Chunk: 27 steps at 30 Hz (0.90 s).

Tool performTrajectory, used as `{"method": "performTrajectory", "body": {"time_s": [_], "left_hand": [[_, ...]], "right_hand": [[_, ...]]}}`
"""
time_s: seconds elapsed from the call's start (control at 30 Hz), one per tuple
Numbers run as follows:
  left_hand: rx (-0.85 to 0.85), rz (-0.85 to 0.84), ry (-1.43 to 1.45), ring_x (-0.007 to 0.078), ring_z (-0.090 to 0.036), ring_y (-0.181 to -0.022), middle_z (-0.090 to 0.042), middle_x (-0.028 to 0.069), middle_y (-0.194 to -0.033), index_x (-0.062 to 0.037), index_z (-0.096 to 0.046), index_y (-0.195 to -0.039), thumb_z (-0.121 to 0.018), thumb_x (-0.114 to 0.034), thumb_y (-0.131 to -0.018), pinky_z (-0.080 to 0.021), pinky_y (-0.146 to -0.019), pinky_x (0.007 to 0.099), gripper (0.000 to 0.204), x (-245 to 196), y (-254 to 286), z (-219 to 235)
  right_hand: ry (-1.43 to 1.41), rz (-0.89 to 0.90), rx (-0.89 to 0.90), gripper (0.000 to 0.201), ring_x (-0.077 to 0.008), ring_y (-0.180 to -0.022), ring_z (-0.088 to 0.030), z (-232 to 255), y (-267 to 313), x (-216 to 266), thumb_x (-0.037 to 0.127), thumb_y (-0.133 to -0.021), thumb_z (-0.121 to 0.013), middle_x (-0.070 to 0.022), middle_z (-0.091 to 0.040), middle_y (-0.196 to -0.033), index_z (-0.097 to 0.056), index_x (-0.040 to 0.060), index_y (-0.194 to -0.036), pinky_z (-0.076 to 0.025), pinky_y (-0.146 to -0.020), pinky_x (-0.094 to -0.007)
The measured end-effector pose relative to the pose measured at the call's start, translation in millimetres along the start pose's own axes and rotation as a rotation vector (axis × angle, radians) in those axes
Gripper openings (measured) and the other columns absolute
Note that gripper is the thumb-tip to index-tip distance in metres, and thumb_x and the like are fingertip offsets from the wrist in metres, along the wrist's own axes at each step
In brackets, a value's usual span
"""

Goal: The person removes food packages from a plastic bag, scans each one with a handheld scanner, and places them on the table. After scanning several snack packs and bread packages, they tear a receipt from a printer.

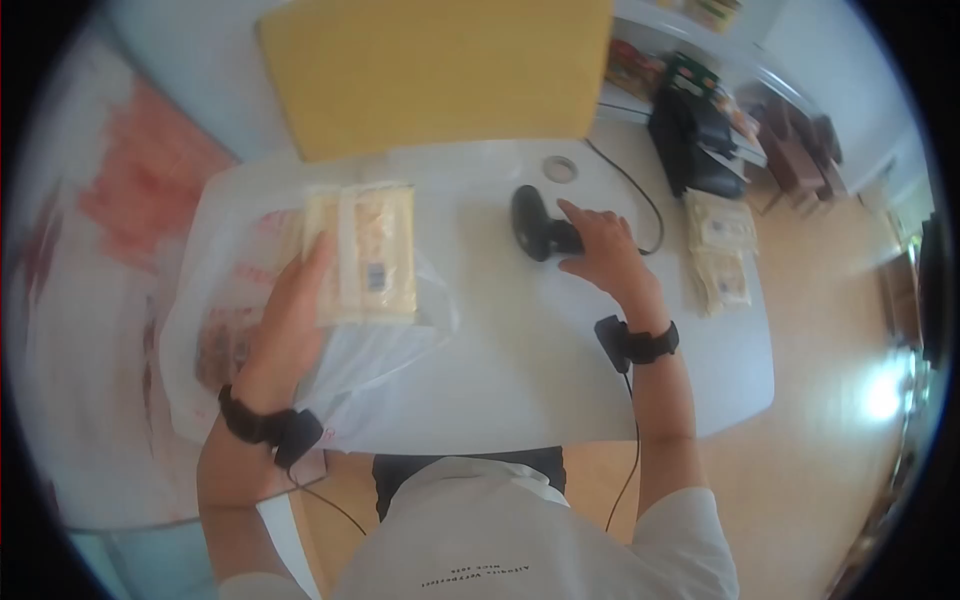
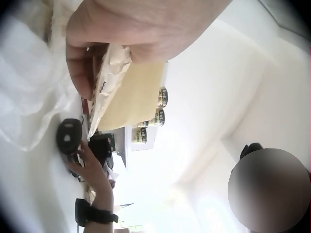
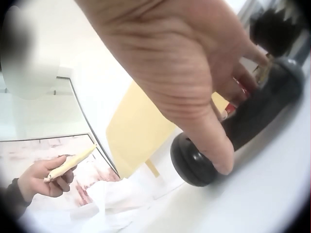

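The left hand (image 1: 292, 325) grips a flat, clear-wrapped pale yellow packet (image 1: 378, 250) by its left side, above a thin plastic bag (image 1: 370, 355). In the left wrist view the packet (image 2: 109, 87) is seen edge-on between the thumb and fingers of the left hand (image 2: 141, 26). A black handheld scanner (image 1: 530, 222) lies on the table; the right hand (image 1: 615, 262) is at its handle, thumb and forefinger spread on either side. The right wrist view shows the right hand (image 3: 180, 63) over the scanner (image 3: 257, 116), its thumb along the near side; firm contact is unclear.
Two similar packets (image 1: 722, 250) lie at the table's right edge. A yellow board (image 1: 440, 75) stands at the back, with a tape roll (image 1: 560, 169) before it. Black equipment (image 1: 695, 145) sits back right. The scanner's cable (image 1: 655, 205) curves behind the right hand.
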<state>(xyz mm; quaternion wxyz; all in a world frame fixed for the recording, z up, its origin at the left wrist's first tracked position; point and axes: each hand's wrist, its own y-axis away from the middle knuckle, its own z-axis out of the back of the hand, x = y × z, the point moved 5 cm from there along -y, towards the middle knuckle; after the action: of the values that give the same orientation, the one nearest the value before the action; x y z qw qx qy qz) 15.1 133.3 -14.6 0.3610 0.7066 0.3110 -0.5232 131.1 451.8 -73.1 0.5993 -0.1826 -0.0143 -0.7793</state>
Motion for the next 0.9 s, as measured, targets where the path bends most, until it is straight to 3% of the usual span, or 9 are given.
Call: {"method": "performTrajectory", "body": {"time_s": [0.07, 0.17, 0.2, 0.27, 0.5, 0.6, 0.7, 0.9], "left_hand": [[-0.049, -0.043, -0.053, 0.0149, -0.057, -0.112, -0.058, 0.0074, -0.125, 0.0013, -0.045, -0.134, -0.049, -0.033, -0.100, -0.045, -0.095, 0.0298, 0.049, -1, -5, 7], [-0.159, -0.085, -0.145, 0.0143, -0.056, -0.109, -0.060, 0.0099, -0.119, 0.0049, -0.051, -0.128, -0.045, -0.039, -0.100, -0.043, -0.093, 0.0281, 0.052, -2, -11, 9], [-0.157, -0.087, -0.163, 0.0138, -0.056, -0.107, -0.060, 0.0095, -0.118, 0.0046, -0.051, -0.128, -0.045, -0.039, -0.100, -0.044, -0.092, 0.0278, 0.052, -5, -12, 7], [-0.168, -0.089, -0.181, 0.0134, -0.057, -0.106, -0.060, 0.0091, -0.118, 0.0042, -0.052, -0.128, -0.045, -0.040, -0.100, -0.044, -0.091, 0.0276, 0.052, -8, -15, 5], [-0.132, -0.151, -0.276, 0.0118, -0.059, -0.097, -0.063, 0.0077, -0.109, 0.0023, -0.056, -0.122, -0.044, -0.043, -0.100, -0.047, -0.085, 0.0265, 0.052, -9, -34, 0], [-0.138, -0.185, -0.326, 0.0117, -0.059, -0.092, -0.064, 0.0067, -0.102, 0.0024, -0.058, -0.116, -0.044, -0.044, -0.100, -0.047, -0.081, 0.0266, 0.051, -7, -41, -3], [-0.133, -0.215, -0.409, 0.0113, -0.057, -0.084, -0.063, 0.0054, -0.093, 0.0028, -0.061, -0.109, -0.043, -0.044, -0.100, -0.046, -0.076, 0.0273, 0.051, 0, -52, -6], [-0.096, -0.326, -0.517, 0.0116, -0.053, -0.073, -0.058, 0.0045, -0.079, 0.0031, -0.061, -0.100, -0.043, -0.043, -0.101, -0.045, -0.069, 0.0290, 0.049, -2, -54, -36]], "right_hand": [[-0.085, 0.038, 0.064, 0.070, -0.0357, -0.104, -0.055, -10, -10, 2, 0.012, -0.065, -0.074, -0.0150, -0.064, -0.104, -0.052, 0.0111, -0.131, -0.043, -0.092, -0.0431], [-0.129, 0.057, -0.041, 0.052, -0.0334, -0.089, -0.059, -14, -12, 4, 0.010, -0.063, -0.074, -0.0135, -0.065, -0.087, -0.063, 0.0110, -0.114, -0.049, -0.080, -0.0405], [-0.133, 0.081, -0.033, 0.052, -0.0334, -0.089, -0.059, -15, -13, 7, 0.010, -0.063, -0.074, -0.0135, -0.065, -0.087, -0.063, 0.0110, -0.114, -0.049, -0.080, -0.0405], [-0.231, -0.046, 0.000, 0.050, -0.0325, -0.091, -0.059, -11, -14, 9, 0.009, -0.063, -0.074, -0.0132, -0.065, -0.088, -0.063, 0.0100, -0.112, -0.049, -0.080, -0.0413], [-0.453, -0.064, -0.083, 0.042, -0.0314, -0.082, -0.065, 19, -14, 34, 0.008, -0.063, -0.075, -0.0143, -0.068, -0.088, -0.065, 0.0071, -0.104, -0.051, -0.073, -0.0357], [-0.604, 0.033, -0.133, 0.039, -0.0245, -0.074, -0.066, 31, -7, 43, 0.004, -0.064, -0.075, -0.0130, -0.068, -0.084, -0.065, 0.0044, -0.101, -0.051, -0.069, -0.0307], [-0.774, 0.136, -0.104, 0.038, -0.0106, -0.070, -0.057, 40, 3, 60, 0.001, -0.066, -0.075, -0.0096, -0.065, -0.078, -0.065, 0.0016, -0.103, -0.049, -0.070, -0.0263], [-0.766, 0.203, -0.012, 0.034, -0.0127, -0.063, -0.058, 44, 13, 82, 0.005, -0.067, -0.078, -0.0093, -0.064, -0.073, -0.065, 0.0018, -0.099, -0.049, -0.064, -0.0252]]}}
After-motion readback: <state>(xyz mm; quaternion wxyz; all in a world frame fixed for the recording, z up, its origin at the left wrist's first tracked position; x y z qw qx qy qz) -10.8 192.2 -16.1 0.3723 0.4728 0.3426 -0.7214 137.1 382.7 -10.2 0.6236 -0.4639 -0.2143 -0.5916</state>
